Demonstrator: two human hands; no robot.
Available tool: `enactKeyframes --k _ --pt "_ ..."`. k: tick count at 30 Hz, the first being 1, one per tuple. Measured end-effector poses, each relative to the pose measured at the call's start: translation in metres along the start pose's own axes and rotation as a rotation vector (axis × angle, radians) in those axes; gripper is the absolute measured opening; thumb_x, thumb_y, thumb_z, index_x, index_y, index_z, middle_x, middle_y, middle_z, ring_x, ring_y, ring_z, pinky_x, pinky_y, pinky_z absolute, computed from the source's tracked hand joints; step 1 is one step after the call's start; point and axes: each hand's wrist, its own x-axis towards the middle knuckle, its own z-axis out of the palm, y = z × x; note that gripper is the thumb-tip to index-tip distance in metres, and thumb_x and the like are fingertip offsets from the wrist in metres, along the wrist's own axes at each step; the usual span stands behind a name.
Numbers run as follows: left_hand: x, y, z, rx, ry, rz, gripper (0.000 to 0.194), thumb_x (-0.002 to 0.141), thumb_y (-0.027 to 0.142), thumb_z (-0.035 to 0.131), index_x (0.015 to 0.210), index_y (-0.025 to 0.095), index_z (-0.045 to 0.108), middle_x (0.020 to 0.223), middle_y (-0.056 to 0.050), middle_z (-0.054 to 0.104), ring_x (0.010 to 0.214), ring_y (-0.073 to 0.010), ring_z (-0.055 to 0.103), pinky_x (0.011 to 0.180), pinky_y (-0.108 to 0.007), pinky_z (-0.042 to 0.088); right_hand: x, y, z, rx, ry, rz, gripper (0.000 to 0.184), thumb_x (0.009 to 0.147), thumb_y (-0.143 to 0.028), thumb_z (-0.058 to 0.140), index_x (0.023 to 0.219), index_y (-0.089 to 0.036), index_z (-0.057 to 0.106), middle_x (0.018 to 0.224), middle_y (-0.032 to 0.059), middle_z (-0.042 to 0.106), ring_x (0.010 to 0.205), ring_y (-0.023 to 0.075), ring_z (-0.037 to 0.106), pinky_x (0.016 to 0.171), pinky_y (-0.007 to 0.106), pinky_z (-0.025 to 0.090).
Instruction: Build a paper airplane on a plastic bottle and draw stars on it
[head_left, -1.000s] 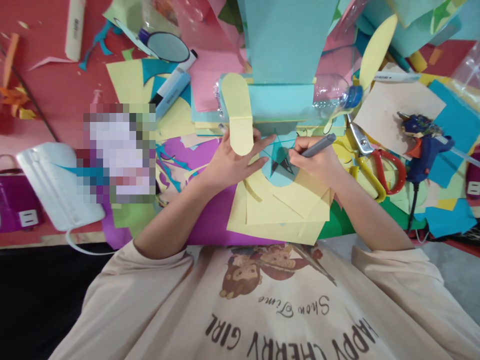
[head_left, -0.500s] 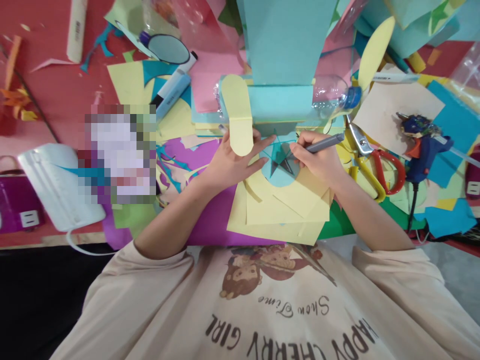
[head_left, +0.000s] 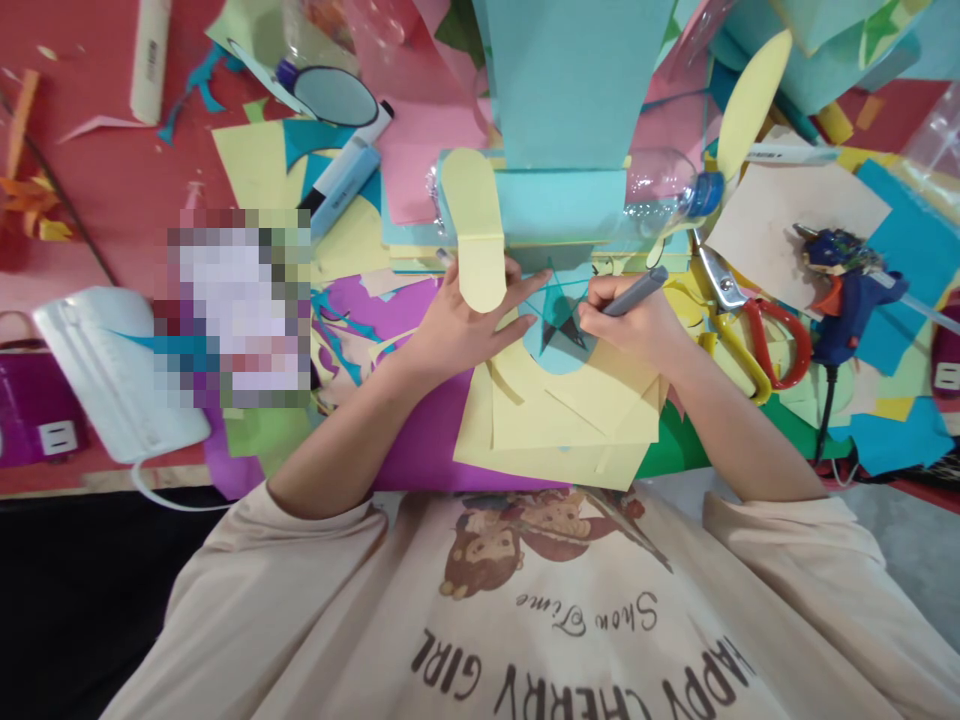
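My right hand (head_left: 630, 315) grips a grey marker (head_left: 636, 292) in a writing hold, its tip hidden behind the fingers. Under it is a light blue paper disc (head_left: 556, 358) with a star (head_left: 556, 308) drawn in teal lines, dark filling covering its lower part. My left hand (head_left: 469, 325) lies with thumb and index finger stretched out at the disc's left edge; its other fingers are partly hidden under a pale yellow rounded paper strip (head_left: 481, 270). Pale yellow sheets (head_left: 555, 415) lie beneath the disc.
Behind the hands a plastic bottle (head_left: 664, 190) wrapped in light blue paper lies sideways. Scissors (head_left: 776, 345) and a blue glue gun (head_left: 836, 315) are at right. At left are a blue marker (head_left: 349, 175), a white case (head_left: 124, 385) and scattered paper scraps.
My right hand has shifted slightly left, and the marker's back end has moved left with it. The star's lower right looks more darkly filled. My left hand has stayed in place.
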Motion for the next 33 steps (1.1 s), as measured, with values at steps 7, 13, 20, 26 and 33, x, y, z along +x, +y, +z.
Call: enactKeyframes --k 7,13,20,26,33 --pt "0.0003 0.0011 -0.0005 -0.017 -0.003 -0.015 0.048 0.098 0.038 0.044 0.142 0.021 0.051 0.125 -0.014 0.055 0.12 -0.0289 0.053 0.103 -0.045 0.039 -0.0004 -0.0035 -0.0034 0.033 -0.069 0.045 0.031 0.071 -0.012 0.055 0.052 -0.02 0.031 0.052 -0.0057 0.032 0.053 0.0081 0.029 0.053 0.029 0.021" --pt "0.0007 0.0016 -0.0014 -0.045 -0.022 -0.031 0.048 0.097 0.037 0.045 0.143 0.021 0.051 0.128 -0.014 0.054 0.121 -0.0304 0.052 0.105 -0.047 0.038 0.0001 -0.0004 -0.002 0.096 -0.014 0.026 0.033 0.077 -0.019 0.056 0.053 -0.021 0.033 0.051 -0.0065 0.03 0.052 0.0079 0.03 0.052 0.028 0.025" --pt "0.0005 0.0014 -0.0007 -0.018 -0.015 -0.018 0.048 0.098 0.036 0.045 0.143 0.02 0.051 0.127 -0.014 0.055 0.122 -0.03 0.053 0.105 -0.047 0.039 -0.0001 0.001 -0.0007 -0.001 -0.041 0.004 0.033 0.075 -0.017 0.056 0.053 -0.021 0.032 0.052 -0.0065 0.03 0.054 0.0078 0.027 0.053 0.029 0.022" --pt "0.0005 0.0013 -0.0003 -0.01 0.0 -0.014 0.047 0.098 0.037 0.045 0.142 0.022 0.051 0.125 -0.013 0.056 0.122 -0.0289 0.053 0.105 -0.045 0.039 0.0009 0.0024 0.0008 -0.005 -0.021 -0.006 0.033 0.076 -0.017 0.055 0.054 -0.021 0.031 0.052 -0.0066 0.029 0.054 0.008 0.027 0.054 0.029 0.021" --pt "0.0002 0.0011 -0.0003 -0.005 -0.001 -0.015 0.048 0.097 0.036 0.047 0.142 0.022 0.051 0.126 -0.013 0.055 0.123 -0.0282 0.052 0.106 -0.045 0.039 0.0009 0.0015 -0.0008 0.008 -0.019 -0.004 0.035 0.077 -0.015 0.055 0.054 -0.021 0.029 0.052 -0.0064 0.028 0.053 0.0082 0.027 0.053 0.029 0.021"
